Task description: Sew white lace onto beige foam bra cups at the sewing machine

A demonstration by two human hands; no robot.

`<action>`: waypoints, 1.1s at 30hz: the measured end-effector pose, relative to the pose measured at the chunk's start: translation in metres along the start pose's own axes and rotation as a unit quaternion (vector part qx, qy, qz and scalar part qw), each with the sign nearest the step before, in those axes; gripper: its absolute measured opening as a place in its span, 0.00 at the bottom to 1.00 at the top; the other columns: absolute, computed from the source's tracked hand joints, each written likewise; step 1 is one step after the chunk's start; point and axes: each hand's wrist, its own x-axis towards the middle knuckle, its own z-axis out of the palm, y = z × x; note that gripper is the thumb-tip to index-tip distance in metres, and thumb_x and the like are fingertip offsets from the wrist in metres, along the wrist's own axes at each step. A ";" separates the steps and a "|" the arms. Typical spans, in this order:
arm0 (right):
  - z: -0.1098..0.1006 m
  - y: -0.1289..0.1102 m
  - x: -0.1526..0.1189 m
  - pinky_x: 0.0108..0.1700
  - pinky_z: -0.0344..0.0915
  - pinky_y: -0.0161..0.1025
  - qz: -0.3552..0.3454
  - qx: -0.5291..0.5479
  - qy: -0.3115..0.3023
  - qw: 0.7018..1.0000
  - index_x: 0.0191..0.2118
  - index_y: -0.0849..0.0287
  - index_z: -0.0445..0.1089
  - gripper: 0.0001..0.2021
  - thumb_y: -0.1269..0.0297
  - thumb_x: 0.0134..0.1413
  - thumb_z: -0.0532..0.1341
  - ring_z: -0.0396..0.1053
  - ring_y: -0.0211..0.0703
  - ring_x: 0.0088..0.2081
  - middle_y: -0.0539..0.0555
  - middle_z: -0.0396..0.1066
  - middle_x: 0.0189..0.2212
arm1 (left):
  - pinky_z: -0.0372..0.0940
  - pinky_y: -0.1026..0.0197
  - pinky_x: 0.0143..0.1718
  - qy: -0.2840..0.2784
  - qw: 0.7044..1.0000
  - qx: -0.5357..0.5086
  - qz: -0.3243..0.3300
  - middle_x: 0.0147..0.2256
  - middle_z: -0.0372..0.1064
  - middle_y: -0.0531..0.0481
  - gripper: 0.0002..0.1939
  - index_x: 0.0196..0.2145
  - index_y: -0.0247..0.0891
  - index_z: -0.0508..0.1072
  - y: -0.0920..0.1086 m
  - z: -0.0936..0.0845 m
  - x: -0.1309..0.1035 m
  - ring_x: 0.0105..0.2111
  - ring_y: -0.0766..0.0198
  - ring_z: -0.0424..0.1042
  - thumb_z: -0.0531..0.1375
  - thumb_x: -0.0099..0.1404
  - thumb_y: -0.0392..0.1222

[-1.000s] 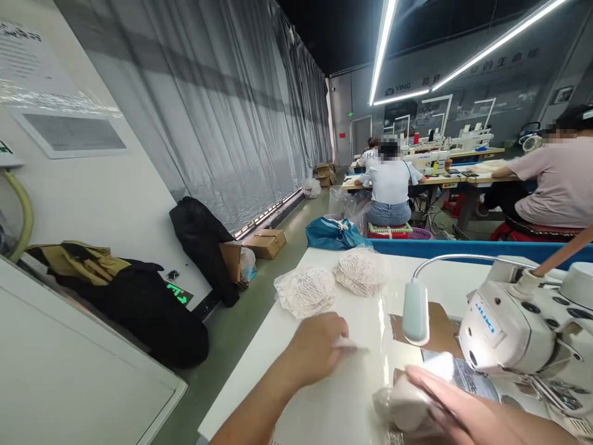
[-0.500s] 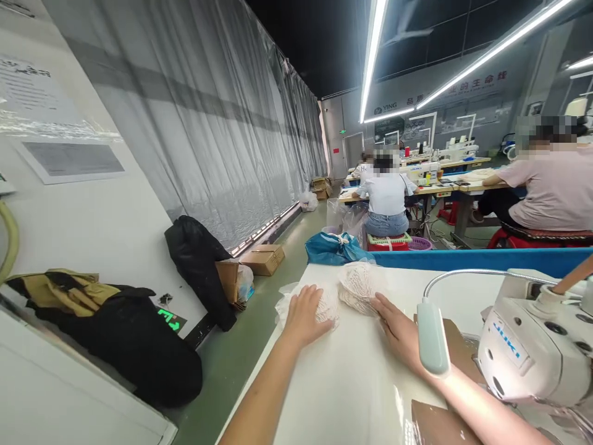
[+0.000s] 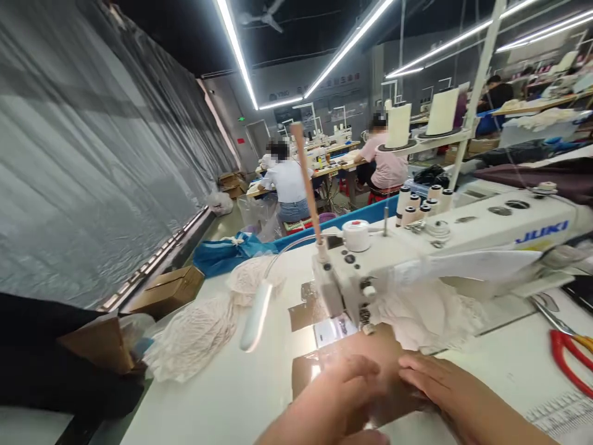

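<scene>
My left hand (image 3: 340, 398) is over the brown sheet (image 3: 384, 352) at the front of the sewing machine. Its fingers are stretched to the right with the thumb apart, and motion blurs the tips. My right hand (image 3: 440, 386) lies at the right side of the same sheet, fingers extended and fairly flat. Beyond both hands is the white JUKI sewing machine (image 3: 398, 262), its needle area partly hidden. A bunched pale cloth (image 3: 426, 312) rests under the machine's arm. Two bundles of white netted fabric, the near bundle (image 3: 194, 337) and the far bundle (image 3: 250, 278), lie on the left.
Red-handled scissors (image 3: 569, 361) lie at the right edge of the white table (image 3: 222, 395). A lamp (image 3: 257, 318) on a bent neck hangs over the tabletop. A blue bag (image 3: 227, 253) is behind the table, cardboard boxes (image 3: 169, 287) left. Two people sit at machines ahead.
My view has swung right toward the machine. Both hands have left the white netted bundles and come back to the brown sheet near the needle area.
</scene>
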 end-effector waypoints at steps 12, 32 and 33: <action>0.004 0.034 -0.040 0.50 0.71 0.45 0.068 0.007 0.118 0.991 0.52 0.62 0.71 0.28 0.79 0.42 0.50 0.68 0.51 0.55 0.63 0.68 0.56 | 0.51 0.46 0.64 0.115 0.989 0.072 -0.051 0.62 0.55 0.38 0.37 0.60 0.35 0.64 -0.041 0.058 0.177 0.62 0.47 0.55 0.60 0.50 0.33; 0.003 0.025 -0.018 0.50 0.71 0.52 0.099 -0.092 0.008 0.991 0.62 0.61 0.63 0.41 0.84 0.34 0.52 0.70 0.58 0.52 0.65 0.64 0.59 | 0.57 0.49 0.60 0.128 0.988 0.017 -0.080 0.57 0.64 0.41 0.26 0.51 0.38 0.73 -0.032 0.051 0.184 0.57 0.50 0.63 0.63 0.53 0.35; 0.002 0.024 -0.017 0.49 0.71 0.52 0.096 -0.098 0.013 0.990 0.61 0.62 0.63 0.41 0.84 0.34 0.53 0.70 0.58 0.51 0.65 0.65 0.58 | 0.58 0.49 0.59 0.141 0.987 0.036 -0.066 0.56 0.66 0.42 0.24 0.50 0.38 0.74 -0.032 0.052 0.184 0.56 0.50 0.64 0.62 0.54 0.35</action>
